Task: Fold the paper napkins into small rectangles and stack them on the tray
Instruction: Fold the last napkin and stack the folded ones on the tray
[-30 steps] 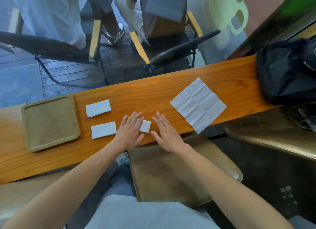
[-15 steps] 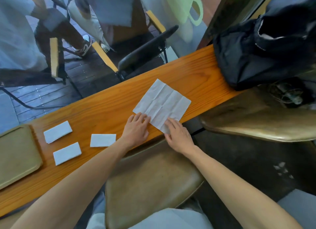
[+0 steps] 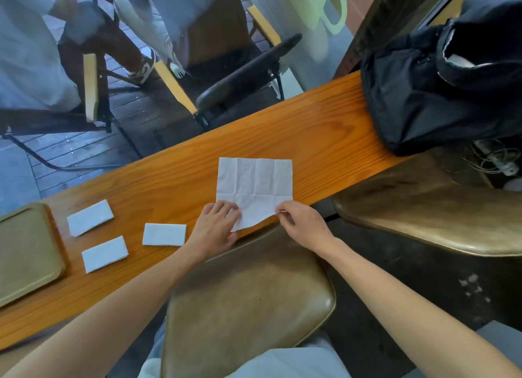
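My left hand (image 3: 216,228) presses the open napkin's (image 3: 254,180) near-left corner onto the counter (image 3: 324,129); my right hand (image 3: 303,222) pinches its near-right corner. I judge the 1st fold is starting: next, carry that edge across evenly. 3 folded napkins (image 3: 164,234) lie beside the tray (image 3: 25,253), unstacked.

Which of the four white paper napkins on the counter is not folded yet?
The large creased white square napkin, pinched by the right hand; the other three are small folded rectangles.
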